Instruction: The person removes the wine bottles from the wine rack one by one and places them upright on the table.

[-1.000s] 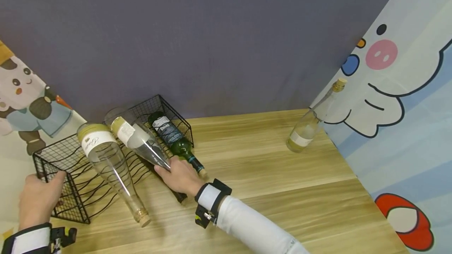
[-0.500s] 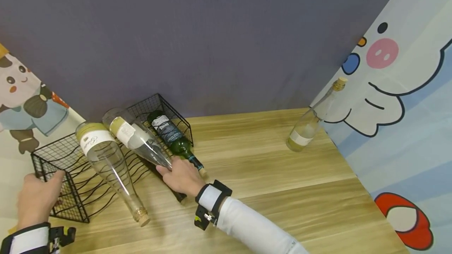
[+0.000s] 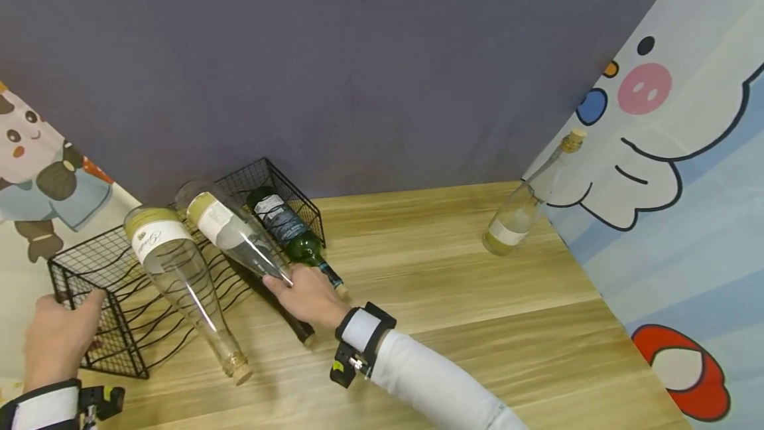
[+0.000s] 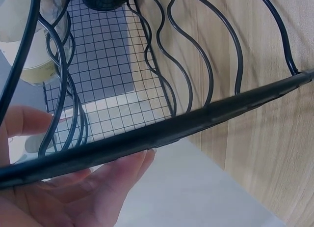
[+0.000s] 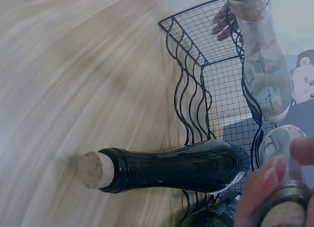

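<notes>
Currently, right hand (image 3: 307,297) is clamped on the neck of a corked clear bottle (image 3: 239,237), thumb and fingers round the glass. That bottle lies over the top of a black wire rack (image 4: 162,131), base toward the back, neck toward the person. Left hand (image 3: 58,337) is closed round the rack's left end, fingers wrapping the frame. Just beside the held bottle, second clear bottle (image 3: 185,277) with a white script label lies across the top, cork forward. Directly below the held one, dark bottle (image 5: 171,168) lies lower in the rack, corked neck poking out. Right of it, green bottle (image 3: 292,231), dark label, also in the lower level. Well apart, standing bottle (image 3: 519,217), clear and corked, is upright on the wooden table (image 3: 430,271), near the cartoon panel (image 3: 644,88). Grey wall (image 3: 358,71) behind.
</notes>
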Demonstrator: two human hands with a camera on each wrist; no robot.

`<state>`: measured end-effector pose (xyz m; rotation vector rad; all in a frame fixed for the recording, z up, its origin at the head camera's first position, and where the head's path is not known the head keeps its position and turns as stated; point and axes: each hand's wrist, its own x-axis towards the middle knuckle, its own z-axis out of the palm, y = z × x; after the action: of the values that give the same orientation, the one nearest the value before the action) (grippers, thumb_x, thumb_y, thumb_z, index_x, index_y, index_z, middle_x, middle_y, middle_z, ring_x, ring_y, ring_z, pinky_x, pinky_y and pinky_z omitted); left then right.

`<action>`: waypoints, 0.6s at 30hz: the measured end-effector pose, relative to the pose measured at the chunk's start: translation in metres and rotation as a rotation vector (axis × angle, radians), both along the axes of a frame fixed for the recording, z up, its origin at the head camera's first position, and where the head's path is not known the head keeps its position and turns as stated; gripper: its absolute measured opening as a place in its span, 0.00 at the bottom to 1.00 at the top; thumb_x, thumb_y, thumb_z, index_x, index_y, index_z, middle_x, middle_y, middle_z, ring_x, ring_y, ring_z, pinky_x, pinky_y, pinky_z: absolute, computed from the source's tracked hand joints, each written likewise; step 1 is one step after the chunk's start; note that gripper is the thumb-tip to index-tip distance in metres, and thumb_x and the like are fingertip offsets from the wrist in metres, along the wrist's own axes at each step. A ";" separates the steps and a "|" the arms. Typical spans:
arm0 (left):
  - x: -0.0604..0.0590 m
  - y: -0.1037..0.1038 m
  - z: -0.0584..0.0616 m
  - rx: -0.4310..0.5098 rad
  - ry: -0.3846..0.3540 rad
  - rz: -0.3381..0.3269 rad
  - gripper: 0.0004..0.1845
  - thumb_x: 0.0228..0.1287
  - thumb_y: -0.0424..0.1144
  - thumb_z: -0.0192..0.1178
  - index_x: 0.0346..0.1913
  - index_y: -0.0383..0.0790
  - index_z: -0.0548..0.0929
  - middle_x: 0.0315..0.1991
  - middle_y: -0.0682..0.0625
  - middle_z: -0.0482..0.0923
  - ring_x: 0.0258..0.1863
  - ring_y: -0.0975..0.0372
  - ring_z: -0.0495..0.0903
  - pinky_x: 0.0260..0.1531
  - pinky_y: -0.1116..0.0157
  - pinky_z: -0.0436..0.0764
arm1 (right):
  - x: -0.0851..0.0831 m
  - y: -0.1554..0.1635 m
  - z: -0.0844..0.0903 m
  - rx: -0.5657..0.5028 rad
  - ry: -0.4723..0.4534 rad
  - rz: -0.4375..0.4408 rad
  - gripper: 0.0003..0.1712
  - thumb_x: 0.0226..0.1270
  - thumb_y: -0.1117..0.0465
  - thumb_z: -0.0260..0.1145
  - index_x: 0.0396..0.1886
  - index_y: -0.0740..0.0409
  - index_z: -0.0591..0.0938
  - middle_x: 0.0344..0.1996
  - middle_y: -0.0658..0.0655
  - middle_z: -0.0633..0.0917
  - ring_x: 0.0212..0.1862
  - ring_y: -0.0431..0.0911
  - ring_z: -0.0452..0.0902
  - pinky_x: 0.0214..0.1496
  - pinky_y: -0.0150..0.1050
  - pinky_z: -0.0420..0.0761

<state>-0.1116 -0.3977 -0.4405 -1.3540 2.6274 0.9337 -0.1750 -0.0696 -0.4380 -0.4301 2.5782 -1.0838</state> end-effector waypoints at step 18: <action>0.001 0.003 0.000 -0.027 0.001 0.010 0.44 0.72 0.54 0.35 0.73 0.19 0.38 0.69 0.16 0.50 0.58 0.24 0.64 0.52 0.32 0.73 | -0.009 0.014 0.014 -0.034 0.079 0.088 0.25 0.71 0.37 0.56 0.29 0.54 0.78 0.17 0.46 0.74 0.16 0.37 0.68 0.17 0.31 0.70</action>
<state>-0.1110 -0.3947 -0.4402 -1.3744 2.6459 0.9039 -0.1837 -0.0553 -0.4240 -0.6004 2.5847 -1.1021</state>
